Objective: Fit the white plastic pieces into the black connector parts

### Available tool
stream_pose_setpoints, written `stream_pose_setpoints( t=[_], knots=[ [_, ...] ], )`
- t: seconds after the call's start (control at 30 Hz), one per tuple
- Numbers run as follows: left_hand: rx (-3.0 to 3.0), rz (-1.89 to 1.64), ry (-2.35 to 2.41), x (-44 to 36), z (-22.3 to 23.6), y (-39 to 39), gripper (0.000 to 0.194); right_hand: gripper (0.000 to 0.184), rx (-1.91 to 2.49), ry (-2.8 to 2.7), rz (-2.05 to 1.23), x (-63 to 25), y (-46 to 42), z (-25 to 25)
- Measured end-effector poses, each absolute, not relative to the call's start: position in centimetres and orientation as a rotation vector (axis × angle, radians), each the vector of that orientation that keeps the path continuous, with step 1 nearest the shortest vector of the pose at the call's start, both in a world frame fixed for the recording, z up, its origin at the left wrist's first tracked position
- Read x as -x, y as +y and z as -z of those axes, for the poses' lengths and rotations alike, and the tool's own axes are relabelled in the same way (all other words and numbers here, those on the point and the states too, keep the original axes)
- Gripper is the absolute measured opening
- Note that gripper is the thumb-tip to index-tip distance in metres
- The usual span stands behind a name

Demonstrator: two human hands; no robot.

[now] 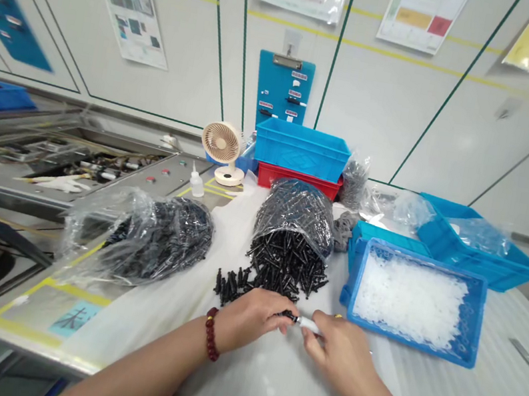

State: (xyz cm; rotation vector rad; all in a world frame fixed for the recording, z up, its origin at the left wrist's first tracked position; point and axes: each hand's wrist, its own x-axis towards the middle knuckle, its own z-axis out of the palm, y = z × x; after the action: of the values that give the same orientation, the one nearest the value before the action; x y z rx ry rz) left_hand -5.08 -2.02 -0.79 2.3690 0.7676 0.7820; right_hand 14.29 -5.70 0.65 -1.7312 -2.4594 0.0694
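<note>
My left hand (249, 320) pinches a small black plastic fitting (288, 315), and its end meets a short white plastic piece (308, 325) held by the fingers of my right hand (337, 352). The fingers partly hide both small parts. A loose heap of similar black fittings (283, 265) spills from a clear plastic bag (297, 213) just beyond my hands. Left of it lies a second bag of black fittings (161, 235). To the right, a blue tray of white plastic pieces (357, 295) sits near my right hand.
A white-covered steel bench (196, 366) carries everything. Left of it stands a control panel with buttons (156, 176), a dropper bottle (197, 181) and a small fan (221, 143). Blue crates (300, 148) and a red crate (298, 180) stand behind; another blue crate (478, 254) stands right.
</note>
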Motion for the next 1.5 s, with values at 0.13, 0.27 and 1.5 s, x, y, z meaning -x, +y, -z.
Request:
stream_pose_setpoints(
  t=[0.13,0.27,1.5],
  knots=[
    [-2.356,-0.784,0.767,5.1,0.8,-1.9,0.018,0.022,1.735,-2.458,-0.095,-14.4,-5.7,-0.6],
    [-2.346,-0.781,0.764,5.1,0.8,-1.9,0.018,0.022,1.736,-2.450,-0.077,-14.4,-5.7,-0.7],
    [-2.628,-0.438,1.347,5.7,0.3,-0.6,0.020,0.026,1.676,-2.350,0.003,-14.7,-5.6,-0.5]
  ],
)
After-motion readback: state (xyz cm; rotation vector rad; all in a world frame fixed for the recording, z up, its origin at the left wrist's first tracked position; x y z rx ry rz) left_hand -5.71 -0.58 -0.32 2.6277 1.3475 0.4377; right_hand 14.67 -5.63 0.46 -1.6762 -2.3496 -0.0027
